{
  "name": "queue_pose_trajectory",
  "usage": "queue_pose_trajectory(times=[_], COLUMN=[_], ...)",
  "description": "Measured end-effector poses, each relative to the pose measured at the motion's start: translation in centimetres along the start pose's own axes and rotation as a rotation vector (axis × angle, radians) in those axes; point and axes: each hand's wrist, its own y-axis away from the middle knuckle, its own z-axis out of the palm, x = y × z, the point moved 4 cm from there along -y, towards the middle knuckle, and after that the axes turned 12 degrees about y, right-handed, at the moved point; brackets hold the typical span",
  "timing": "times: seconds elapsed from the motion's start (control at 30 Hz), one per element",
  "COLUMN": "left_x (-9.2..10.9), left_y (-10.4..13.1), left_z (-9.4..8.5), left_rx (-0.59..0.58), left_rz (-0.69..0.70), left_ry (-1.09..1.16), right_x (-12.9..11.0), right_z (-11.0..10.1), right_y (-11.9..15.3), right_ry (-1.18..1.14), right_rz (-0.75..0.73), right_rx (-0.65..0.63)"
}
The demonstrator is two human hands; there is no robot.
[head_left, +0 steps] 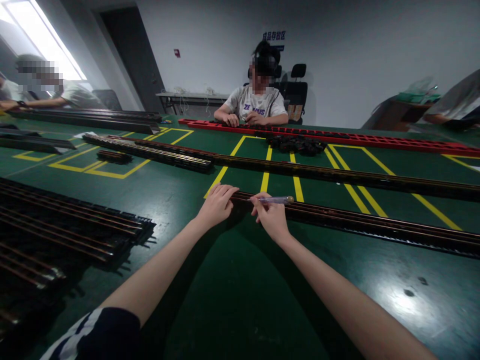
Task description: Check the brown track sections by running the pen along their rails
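My left hand is curled over the left end of a long black rail that carries copper-coloured strips. A small screwdriver with a clear purplish handle and a yellowish-brown end cap is pinched in my right hand. It lies almost level, its thin tip pointing left at the rail between my two hands. The fingers of my left hand hide the rail's end, so the exact spot of contact cannot be seen.
Behind it runs another long black rail, beside a bundle of strips. Many copper-striped rails lie at left. Black parts sit near a red rack, where a co-worker works. Yellow tape marks the green table.
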Motion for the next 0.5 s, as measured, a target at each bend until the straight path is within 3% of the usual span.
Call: queue_pose_trajectory(times=[0.5], left_x=[0.83], left_y=[-0.32], left_z=[-0.07], left_rx=[-0.029], left_rz=[-0.041], left_ry=[-0.096], right_x=[-0.16], right_z=[-0.12], right_y=[0.03], right_ry=[-0.026], right_rz=[0.022], right_rx=[0.013])
